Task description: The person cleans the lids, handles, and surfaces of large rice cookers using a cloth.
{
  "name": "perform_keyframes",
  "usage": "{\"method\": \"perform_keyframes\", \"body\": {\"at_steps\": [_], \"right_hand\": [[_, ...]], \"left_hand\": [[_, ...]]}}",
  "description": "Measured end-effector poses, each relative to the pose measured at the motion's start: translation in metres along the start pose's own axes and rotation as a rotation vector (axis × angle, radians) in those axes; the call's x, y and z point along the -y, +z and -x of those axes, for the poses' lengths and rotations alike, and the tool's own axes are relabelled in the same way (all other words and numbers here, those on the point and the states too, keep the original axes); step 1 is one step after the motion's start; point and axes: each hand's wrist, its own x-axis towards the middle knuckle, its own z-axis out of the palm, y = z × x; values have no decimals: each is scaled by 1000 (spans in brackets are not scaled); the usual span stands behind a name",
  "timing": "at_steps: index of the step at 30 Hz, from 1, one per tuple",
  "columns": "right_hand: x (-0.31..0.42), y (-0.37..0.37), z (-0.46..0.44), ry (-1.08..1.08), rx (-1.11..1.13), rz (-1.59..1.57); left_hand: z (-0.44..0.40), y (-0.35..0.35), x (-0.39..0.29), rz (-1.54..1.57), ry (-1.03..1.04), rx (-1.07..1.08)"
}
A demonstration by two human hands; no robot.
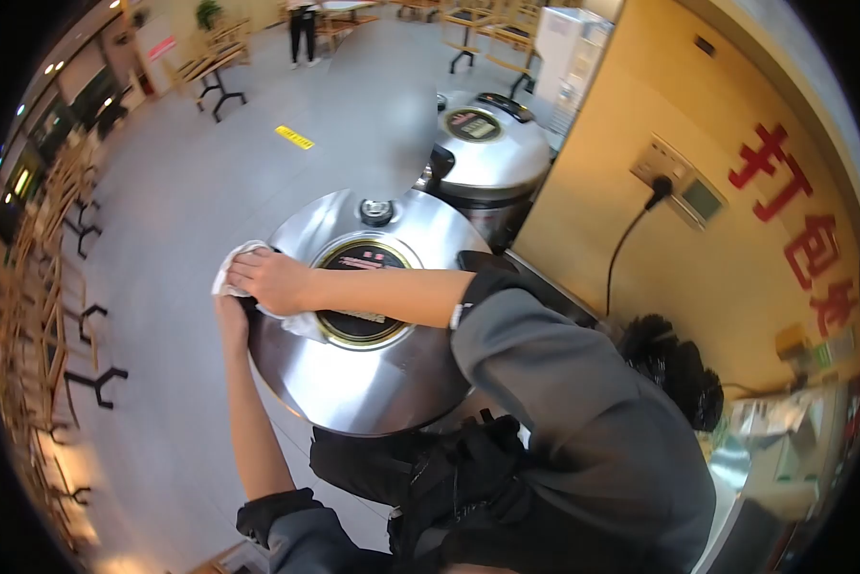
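Observation:
A large round steel cooker lid (382, 383) with a black and gold label (365, 330) lies in front of me. My right hand (275, 280) presses a white cloth (303, 326) onto the lid's left side, its fingers wrapped over the cloth. Just below it, my left hand (231, 308) is at the lid's left edge, touching the same cloth near a black handle; its fingers are largely hidden under the cloth and the other hand. A round valve knob (375, 211) sits at the lid's far side.
Behind the lid stands a second steel cooker (492, 158). To the right, a yellow wall (583, 191) has a socket with a black plug (659, 187) and cable. Black plastic bags (674, 368) lie beside the wall. Wooden tables and chairs line the left; a person (303, 33) stands far off.

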Motion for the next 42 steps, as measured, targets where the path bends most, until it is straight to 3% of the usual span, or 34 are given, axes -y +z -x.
{"method": "perform_keyframes", "body": {"at_steps": [2,5,8,9,13,16,20,23,27,35,37,42], "right_hand": [[-7,8,-4,20,-21,3],[-25,8,-12,164,122,-40],[-30,-5,-13,621,328,-156],[-28,-5,-15,638,319,-135],[-3,-2,-6,787,304,-92],[22,-7,4,735,143,17],[47,0,25,541,152,261],[76,1,28,437,133,228],[98,-2,25,462,110,68],[114,-5,19,514,126,150],[114,-7,16,539,221,143],[99,-4,10,514,139,216]], "left_hand": [[5,2,-13,26,-117,-11],[2,-11,-32,50,-278,-48],[1,-8,-33,-77,-202,-69],[1,-2,-36,-142,-139,-106],[5,9,-54,69,-231,-103],[7,11,-64,-10,-245,-94],[3,14,-49,-145,-156,-94],[3,17,-44,-131,-154,-129],[9,13,-50,-105,-139,-84],[10,12,-57,-36,-144,-48],[10,11,-60,44,-145,-27],[11,8,-67,-28,-120,-3]]}}
